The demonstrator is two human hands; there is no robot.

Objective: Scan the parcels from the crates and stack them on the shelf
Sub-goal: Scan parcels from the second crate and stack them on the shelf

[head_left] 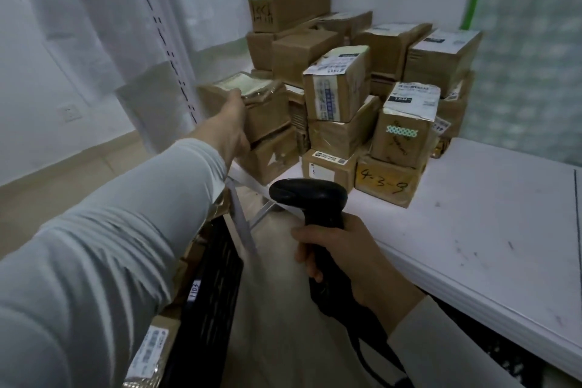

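My left hand (231, 127) grips a brown cardboard parcel (261, 107) with a pale label on top, holding it on top of another parcel (272, 157) at the left end of the white shelf (472, 214). My right hand (343, 258) grips the handle of a black barcode scanner (310, 195), whose head points toward the shelf. A pile of brown parcels (362, 88) is stacked several high at the back of the shelf. A black crate (208, 302) stands below my left arm with more parcels (151, 353) in it.
A white slotted shelf upright (170, 50) rises at the left, just beside the held parcel. Bare white shelf surface spreads to the right of the pile. A wooden floor lies below, with a wall socket (67, 113) at the far left. The scanner's cable trails down.
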